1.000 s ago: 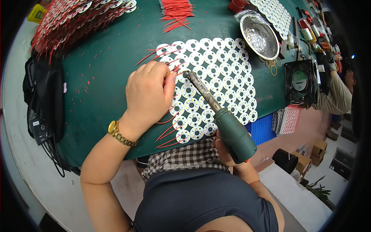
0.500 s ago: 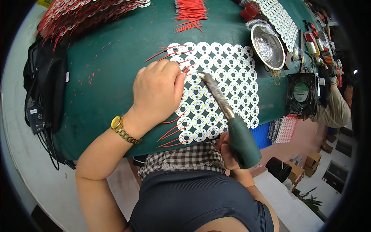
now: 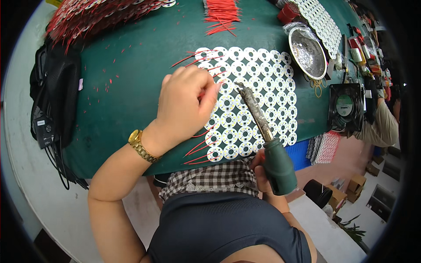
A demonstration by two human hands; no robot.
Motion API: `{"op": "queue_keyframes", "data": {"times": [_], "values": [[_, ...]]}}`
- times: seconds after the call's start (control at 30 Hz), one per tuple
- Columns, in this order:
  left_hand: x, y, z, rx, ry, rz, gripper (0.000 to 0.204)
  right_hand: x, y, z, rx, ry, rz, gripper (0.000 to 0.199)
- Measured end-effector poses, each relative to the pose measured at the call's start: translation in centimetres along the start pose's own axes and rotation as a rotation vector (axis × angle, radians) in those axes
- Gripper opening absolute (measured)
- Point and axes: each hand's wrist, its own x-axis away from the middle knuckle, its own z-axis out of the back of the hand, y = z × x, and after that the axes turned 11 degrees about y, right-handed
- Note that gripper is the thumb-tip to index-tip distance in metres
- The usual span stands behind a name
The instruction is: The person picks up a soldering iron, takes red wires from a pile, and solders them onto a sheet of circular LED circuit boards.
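A grid of several round white circuit discs [image 3: 258,94] lies on the green table [image 3: 131,79]. Thin red wires [image 3: 199,147] stick out from the discs on the left side. My left hand [image 3: 186,103] rests over the left columns, fingers pinched on a red wire at the discs. My right hand [image 3: 262,168] grips a green-handled soldering iron [image 3: 265,140] near the table's front edge. Its crusted tip points up over the middle of the grid, just right of my left fingertips.
A bundle of cut red wires [image 3: 221,11] lies at the back. A heap of wired discs [image 3: 96,13] fills the back left. A metal bowl [image 3: 307,50], a small black fan [image 3: 346,107] and another person's arm [image 3: 381,122] are at the right. A black bag [image 3: 55,94] sits left.
My left hand has shifted slightly up the grid with the wire. The soldering iron has swung so its tip stands beside my left fingertips, and the view has tilted a little.
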Motion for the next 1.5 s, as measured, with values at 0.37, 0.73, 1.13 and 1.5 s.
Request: {"op": "queue_keyframes", "data": {"times": [0.37,0.73,1.13,1.5], "values": [[-0.5,0.2,0.2,-0.206,-0.208,-0.211,0.013,0.0,0.0,0.0,-0.219,0.001,-0.138,0.036],[-0.7,0.4,0.4,-0.193,-0.234,-0.194,0.013,-1.0,-0.9,0.1,0.19,-0.053,0.135,0.023],[-0.6,0.3,0.3,-0.216,-0.235,-0.217,0.012,-2.5,-1.9,-0.5,0.255,0.053,0.364,0.012],[-0.5,0.3,0.2,-0.205,-0.217,-0.221,0.012,-0.2,-0.3,-0.1,0.286,-0.072,0.187,0.026]]}}
